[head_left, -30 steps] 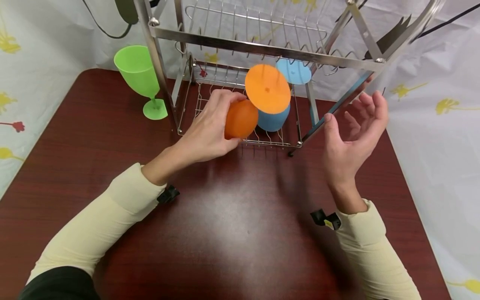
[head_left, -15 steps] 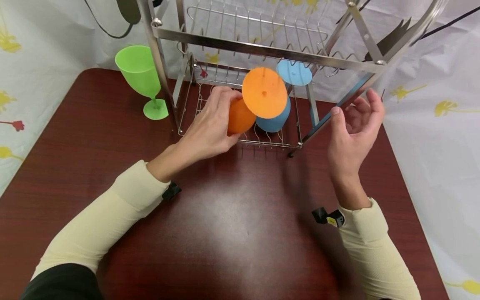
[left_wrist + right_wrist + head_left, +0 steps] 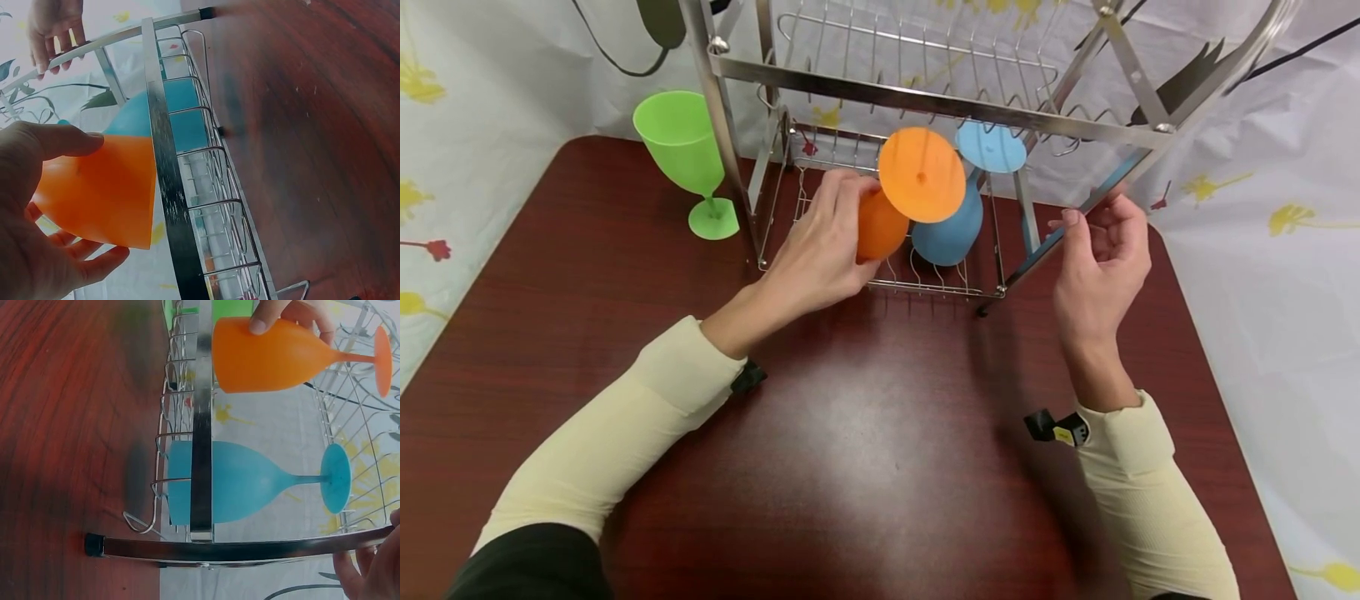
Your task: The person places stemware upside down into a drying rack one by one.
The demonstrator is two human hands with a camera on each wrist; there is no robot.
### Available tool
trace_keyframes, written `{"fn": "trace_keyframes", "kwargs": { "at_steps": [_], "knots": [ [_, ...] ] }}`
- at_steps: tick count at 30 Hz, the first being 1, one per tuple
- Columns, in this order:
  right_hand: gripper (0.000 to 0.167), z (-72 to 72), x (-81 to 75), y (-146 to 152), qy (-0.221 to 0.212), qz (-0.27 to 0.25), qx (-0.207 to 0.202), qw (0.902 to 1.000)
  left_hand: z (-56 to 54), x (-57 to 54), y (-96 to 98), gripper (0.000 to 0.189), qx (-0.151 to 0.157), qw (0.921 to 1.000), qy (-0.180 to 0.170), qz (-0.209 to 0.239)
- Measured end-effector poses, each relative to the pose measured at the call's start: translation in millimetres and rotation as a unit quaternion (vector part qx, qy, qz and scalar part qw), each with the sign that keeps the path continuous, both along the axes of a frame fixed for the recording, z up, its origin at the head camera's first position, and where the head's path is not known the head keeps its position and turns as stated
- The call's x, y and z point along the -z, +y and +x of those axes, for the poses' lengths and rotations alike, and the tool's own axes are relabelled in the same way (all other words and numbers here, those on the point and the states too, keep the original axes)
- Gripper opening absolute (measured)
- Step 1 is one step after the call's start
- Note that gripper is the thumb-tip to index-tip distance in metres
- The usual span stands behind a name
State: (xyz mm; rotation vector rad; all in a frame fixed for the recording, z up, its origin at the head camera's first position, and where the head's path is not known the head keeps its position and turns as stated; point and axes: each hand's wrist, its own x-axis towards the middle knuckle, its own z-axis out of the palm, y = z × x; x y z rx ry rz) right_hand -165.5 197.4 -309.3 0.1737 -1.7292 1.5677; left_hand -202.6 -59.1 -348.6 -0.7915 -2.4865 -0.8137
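Observation:
My left hand [image 3: 816, 242] holds an orange plastic goblet [image 3: 883, 229] by its bowl, fingers and thumb curled round it. The goblet is upside down, foot uppermost, above the lower tier of a metal dish rack [image 3: 880, 90]. In the right wrist view its rim sits higher than that of a blue goblet [image 3: 244, 478], which stands inverted on the lower wire tier beside it. The right hand [image 3: 1097, 275] grips the rack's right front post [image 3: 1108, 196], thumb in front and fingers behind. In the left wrist view the orange bowl [image 3: 103, 187] shows between thumb and fingers.
A green goblet [image 3: 681, 146] stands upright on the dark red wooden table [image 3: 850, 467], left of the rack. The rack's upper wire tier [image 3: 917, 46] overhangs the lower one. A patterned white sheet [image 3: 1262, 275] hangs behind and at both sides.
The orange goblet has shifted slightly left and tipped more upright as it stays in my left hand. My right hand has closed in from the right onto the rack's post.

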Motion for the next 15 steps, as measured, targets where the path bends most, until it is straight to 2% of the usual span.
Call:
{"fn": "trace_keyframes", "kwargs": {
  "at_steps": [9, 15],
  "knots": [
    [0.013, -3.0, 3.5, 5.5, -0.003, 0.02, 0.01, 0.9997, -7.9, 4.4, 7.2, 0.078, -0.025, 0.9996, -0.008, -0.012],
    [0.014, -14.3, 16.0, 18.0, -0.001, 0.026, 0.013, 0.9996, -13.7, 4.6, 13.7, 0.081, -0.05, 0.9974, -0.052, -0.003]
  ]
}}
